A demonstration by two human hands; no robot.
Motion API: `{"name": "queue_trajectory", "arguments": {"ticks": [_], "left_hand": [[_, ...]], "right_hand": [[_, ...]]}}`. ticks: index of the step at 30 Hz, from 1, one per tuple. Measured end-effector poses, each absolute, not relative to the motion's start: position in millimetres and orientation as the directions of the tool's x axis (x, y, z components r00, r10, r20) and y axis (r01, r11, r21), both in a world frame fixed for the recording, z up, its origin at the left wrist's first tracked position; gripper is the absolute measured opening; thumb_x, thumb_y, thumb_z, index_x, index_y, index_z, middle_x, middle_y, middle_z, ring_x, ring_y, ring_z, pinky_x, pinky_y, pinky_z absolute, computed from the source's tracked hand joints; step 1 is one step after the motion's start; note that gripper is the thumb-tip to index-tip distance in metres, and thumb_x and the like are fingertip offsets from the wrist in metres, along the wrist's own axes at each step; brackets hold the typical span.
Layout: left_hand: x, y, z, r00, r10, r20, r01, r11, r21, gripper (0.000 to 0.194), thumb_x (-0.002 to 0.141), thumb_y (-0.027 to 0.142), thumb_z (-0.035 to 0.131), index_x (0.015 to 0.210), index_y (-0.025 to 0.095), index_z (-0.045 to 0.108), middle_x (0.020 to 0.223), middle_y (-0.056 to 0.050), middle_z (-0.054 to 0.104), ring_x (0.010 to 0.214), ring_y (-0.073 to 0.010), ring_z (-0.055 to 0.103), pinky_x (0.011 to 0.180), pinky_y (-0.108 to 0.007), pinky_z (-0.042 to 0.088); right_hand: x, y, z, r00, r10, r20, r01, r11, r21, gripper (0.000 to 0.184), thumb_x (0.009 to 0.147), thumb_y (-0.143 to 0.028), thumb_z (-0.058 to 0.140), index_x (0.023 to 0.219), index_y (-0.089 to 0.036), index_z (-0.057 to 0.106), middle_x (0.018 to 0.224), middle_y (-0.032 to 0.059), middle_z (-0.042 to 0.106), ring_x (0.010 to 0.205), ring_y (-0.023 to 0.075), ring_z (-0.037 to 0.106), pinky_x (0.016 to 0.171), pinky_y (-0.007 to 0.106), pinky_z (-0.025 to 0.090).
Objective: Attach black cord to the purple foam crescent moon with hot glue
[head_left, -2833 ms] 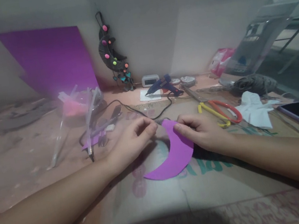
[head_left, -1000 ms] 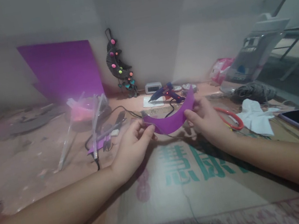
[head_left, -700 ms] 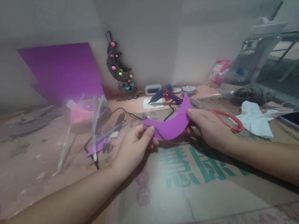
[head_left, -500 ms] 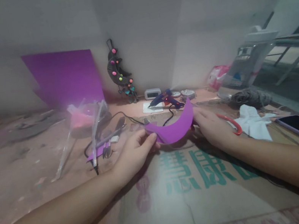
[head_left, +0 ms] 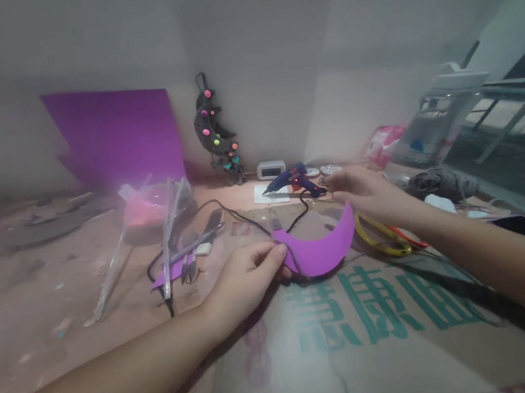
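Note:
My left hand (head_left: 247, 282) pinches one tip of a purple crescent-shaped foam cutout (head_left: 325, 250) and holds it just above the cardboard sheet (head_left: 369, 340) with green characters. My right hand (head_left: 366, 192) has left the crescent and stretches forward with fingers spread, empty, close to the blue glue gun (head_left: 293, 181) at the back. Yellow and red scissors (head_left: 384, 239) lie under my right wrist.
A purple foam sheet (head_left: 115, 138) leans on the wall beside a dark moon decoration with coloured pompoms (head_left: 213, 130). Clear glue sticks and a plastic bag (head_left: 153, 209), a black cable (head_left: 225, 213), twine (head_left: 435, 183), white cloth and a dark tablet lie around.
My right hand let go of the purple crescent and moved forward toward the glue gun. The left hand keeps the crescent, now lower and closer to the cardboard.

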State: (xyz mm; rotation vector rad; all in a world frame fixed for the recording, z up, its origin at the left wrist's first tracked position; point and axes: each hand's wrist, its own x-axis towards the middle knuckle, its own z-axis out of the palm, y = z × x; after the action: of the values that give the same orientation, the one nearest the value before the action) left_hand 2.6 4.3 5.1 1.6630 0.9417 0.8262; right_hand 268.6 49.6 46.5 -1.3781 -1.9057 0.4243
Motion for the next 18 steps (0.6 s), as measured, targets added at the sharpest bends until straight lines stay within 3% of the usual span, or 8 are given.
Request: {"name": "queue_trajectory", "arguments": {"ticks": [3,8,13,18], "left_hand": [[2.5,5.0,3.7,0.473,0.877,0.082,0.184,-0.189,0.965,0.035,0.091,0.039,0.048,0.070,0.017,0.064,0.069,-0.002,0.066,0.068,-0.0158,0.061,0.066,-0.025,0.046],[1.6,5.2,3.5,0.489,0.867,0.096,0.181,-0.208,0.961,0.034,0.092,0.036,0.048,0.069,0.017,0.064,0.068,-0.001,0.064,0.068,-0.0148,0.060,0.066,-0.023,0.044],[1.4,5.0,2.9,0.505,0.858,0.090,0.180,-0.207,0.962,0.033,0.092,0.035,0.047,0.069,0.016,0.063,0.068,0.000,0.064,0.068,-0.0137,0.059,0.065,-0.022,0.043],[2.2,5.3,2.4,0.506,0.857,0.102,0.168,-0.214,0.962,0.034,0.093,0.033,0.046,0.069,0.016,0.063,0.068,-0.001,0.063,0.068,-0.0147,0.059,0.065,-0.023,0.043]], "right_hand": [[272.1,69.6,48.5,-0.193,0.941,0.279,0.781,0.319,-0.537,0.039,0.081,-0.028,0.060,0.119,-0.016,0.059,0.116,0.0128,0.066,0.103,0.0258,0.062,0.091,0.041,0.048],[255.6,98.1,56.9,-0.172,0.969,0.180,0.904,0.228,-0.361,0.038,0.079,-0.035,0.066,0.113,-0.018,0.065,0.109,0.0119,0.071,0.095,0.0287,0.064,0.082,0.037,0.049],[239.4,128.8,41.5,-0.111,0.984,0.137,0.909,0.156,-0.387,0.033,0.077,-0.038,0.066,0.098,-0.014,0.067,0.092,0.0108,0.073,0.077,0.0225,0.064,0.066,0.028,0.046],[236.7,141.2,25.3,-0.061,0.991,0.118,0.896,0.106,-0.431,0.030,0.080,-0.043,0.062,0.074,-0.014,0.067,0.065,0.0071,0.068,0.056,0.0167,0.059,0.053,0.026,0.041]]}}
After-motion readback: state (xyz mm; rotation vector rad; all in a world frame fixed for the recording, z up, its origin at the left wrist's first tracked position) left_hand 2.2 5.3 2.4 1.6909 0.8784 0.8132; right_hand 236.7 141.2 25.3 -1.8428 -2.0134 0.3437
